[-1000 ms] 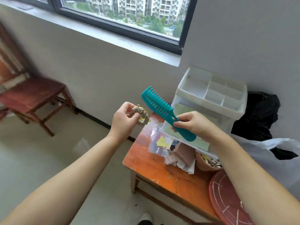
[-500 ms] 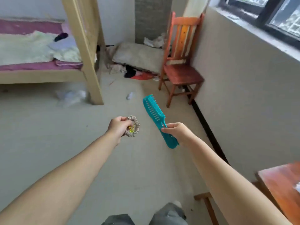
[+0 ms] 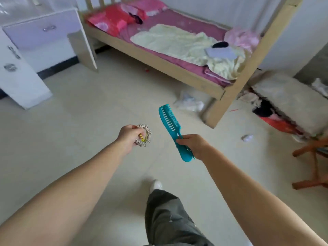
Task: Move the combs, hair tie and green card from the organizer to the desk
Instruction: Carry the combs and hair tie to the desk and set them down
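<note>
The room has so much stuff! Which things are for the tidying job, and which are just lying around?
For the job:
teal combs, held in the right hand
hair tie, held in the left hand

Just lying about:
cream blanket on the bed
red pillow
crumpled plastic bag on the floor
wooden chair

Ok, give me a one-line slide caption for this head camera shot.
Left hand holds a hair tie, right hand grips teal combs above the floor, facing a bed.
</note>
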A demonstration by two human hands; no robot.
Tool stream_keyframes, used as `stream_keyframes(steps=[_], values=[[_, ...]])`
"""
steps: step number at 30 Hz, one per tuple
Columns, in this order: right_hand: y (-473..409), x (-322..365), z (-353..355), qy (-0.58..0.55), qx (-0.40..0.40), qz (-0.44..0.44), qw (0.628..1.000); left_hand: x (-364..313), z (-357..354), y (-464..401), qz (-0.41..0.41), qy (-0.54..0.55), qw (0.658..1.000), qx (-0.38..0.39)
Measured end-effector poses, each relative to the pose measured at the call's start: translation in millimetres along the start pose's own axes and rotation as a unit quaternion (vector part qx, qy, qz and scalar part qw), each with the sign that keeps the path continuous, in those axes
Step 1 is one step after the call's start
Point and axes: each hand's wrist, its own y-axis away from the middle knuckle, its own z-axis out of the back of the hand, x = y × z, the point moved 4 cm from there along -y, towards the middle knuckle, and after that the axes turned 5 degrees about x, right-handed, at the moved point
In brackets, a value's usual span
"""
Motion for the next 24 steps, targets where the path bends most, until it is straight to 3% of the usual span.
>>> stream_keyframes(steps=[7,15,24], values=[[-169,157,-105,0.118,0.093,0.001,0.989,-85,132,-129,0.005,0.043,0.992,-0.115],[-336,297,-286,0.224,0.219,0.026,0.949,-126,313,-252,0.026,0.107,0.96,-0.256],[-508,470,-448,0.215,0.214,0.026,0.952,-266,482,-438,-0.005,0.112,0.957,-0.269]])
